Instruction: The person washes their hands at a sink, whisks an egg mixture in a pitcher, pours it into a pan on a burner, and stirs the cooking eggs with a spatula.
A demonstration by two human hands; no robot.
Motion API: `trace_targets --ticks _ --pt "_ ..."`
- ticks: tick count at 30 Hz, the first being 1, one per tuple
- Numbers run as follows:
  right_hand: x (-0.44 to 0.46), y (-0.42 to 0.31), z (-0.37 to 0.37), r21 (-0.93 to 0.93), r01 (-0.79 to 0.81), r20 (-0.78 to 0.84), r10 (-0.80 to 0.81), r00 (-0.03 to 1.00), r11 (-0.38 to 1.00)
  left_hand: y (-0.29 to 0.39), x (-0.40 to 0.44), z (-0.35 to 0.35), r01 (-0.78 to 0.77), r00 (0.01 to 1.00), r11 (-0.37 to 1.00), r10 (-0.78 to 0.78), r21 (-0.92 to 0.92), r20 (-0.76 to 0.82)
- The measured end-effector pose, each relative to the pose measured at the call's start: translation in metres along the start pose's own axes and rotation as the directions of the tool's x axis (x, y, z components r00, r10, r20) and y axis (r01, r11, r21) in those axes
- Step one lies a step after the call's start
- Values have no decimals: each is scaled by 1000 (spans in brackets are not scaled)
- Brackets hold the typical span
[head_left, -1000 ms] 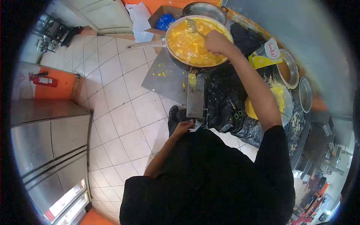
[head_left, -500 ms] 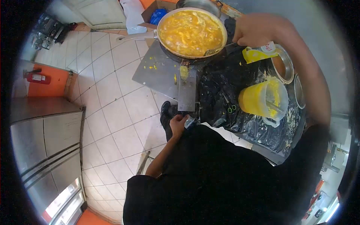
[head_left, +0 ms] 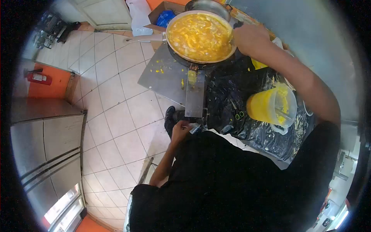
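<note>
A large frying pan (head_left: 199, 36) full of yellow, partly set beaten egg sits on the burner, its pale handle pointing left. At its right rim, my right hand (head_left: 251, 40) is closed around a spatula, of which mainly the dark handle end (head_left: 238, 24) shows; the blade is hidden now. Low down, my left hand (head_left: 180, 131) has its fingers curled beside a small silvery object (head_left: 195, 128) near the burner's front; what they grip, if anything, is unclear. Between that hand and the pan runs a flat metal strip (head_left: 194, 98) with a yellow smear.
On the black plastic-covered surface (head_left: 224, 91) stand a translucent pitcher (head_left: 266, 106) with yellow residue and green-handled scissors (head_left: 239, 115). Egg bits lie on a metal plate (head_left: 162, 73). Behind the pan are another pan (head_left: 208, 6) and a cardboard box (head_left: 156, 13).
My right hand has moved left and slightly down to the pan's rim, and the spatula blade has gone from view. My left hand has shifted slightly down and left.
</note>
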State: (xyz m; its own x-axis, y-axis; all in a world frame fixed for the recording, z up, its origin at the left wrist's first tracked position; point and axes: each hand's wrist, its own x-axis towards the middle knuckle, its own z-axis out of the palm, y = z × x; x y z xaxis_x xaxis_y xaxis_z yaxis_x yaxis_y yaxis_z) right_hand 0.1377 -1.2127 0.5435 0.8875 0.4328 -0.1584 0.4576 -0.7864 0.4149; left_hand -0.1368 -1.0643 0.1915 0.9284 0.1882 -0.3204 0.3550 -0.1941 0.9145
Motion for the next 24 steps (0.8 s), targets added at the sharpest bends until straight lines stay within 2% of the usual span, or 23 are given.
trace_targets --ticks 2,4,6,7,9,10,11,13,15,17,18,19,21,22,24 --pt "2 -1 13 15 -31 -8 31 999 999 -7 4 -27 24 983 999 -19 -25 181" --pt "2 -1 21 30 -66 -14 66 998 997 -9 9 -57 200 953 964 -150 -178 263" --pt "2 -1 28 54 -102 20 101 995 993 41 10 -98 24 969 995 1 -101 246" --pt "4 1 33 54 -106 14 106 994 993 55 14 -115 -8 973 991 40 -136 229" --pt "9 4 48 66 -92 -58 95 994 994 121 13 -149 -105 977 991 119 -83 177" --pt "12 5 54 64 -96 -62 100 993 993 141 17 -163 -166 967 967 199 -195 162" --pt "16 6 60 33 -83 -93 86 992 996 173 13 -174 -266 950 941 293 -211 106" --pt "25 8 70 0 -77 -130 76 989 997 222 10 -193 -508 843 821 536 -259 47" --pt "35 11 77 3 9 -206 -9 979 1000 264 7 -201 -737 649 603 758 -304 -70" --pt "45 10 79 -32 52 -191 -57 980 998 301 -4 -203 -816 528 450 836 -364 -150" --pt "50 9 77 -62 101 -169 -110 979 993 319 -6 -202 -866 401 303 897 -397 -188" --pt "53 10 74 -63 101 -172 -110 979 993 335 -8 -201 -894 267 150 936 -423 -231" --pt "57 11 71 -21 155 -159 -157 975 988 358 -17 -206 -793 156 7 969 -609 -193" --pt "58 12 69 -20 156 -156 -157 975 988 369 -24 -210 -785 164 -4 963 -619 -215" --pt "61 15 66 217 151 -101 -132 986 964 369 -37 -227 -775 176 -13 955 -631 -237"
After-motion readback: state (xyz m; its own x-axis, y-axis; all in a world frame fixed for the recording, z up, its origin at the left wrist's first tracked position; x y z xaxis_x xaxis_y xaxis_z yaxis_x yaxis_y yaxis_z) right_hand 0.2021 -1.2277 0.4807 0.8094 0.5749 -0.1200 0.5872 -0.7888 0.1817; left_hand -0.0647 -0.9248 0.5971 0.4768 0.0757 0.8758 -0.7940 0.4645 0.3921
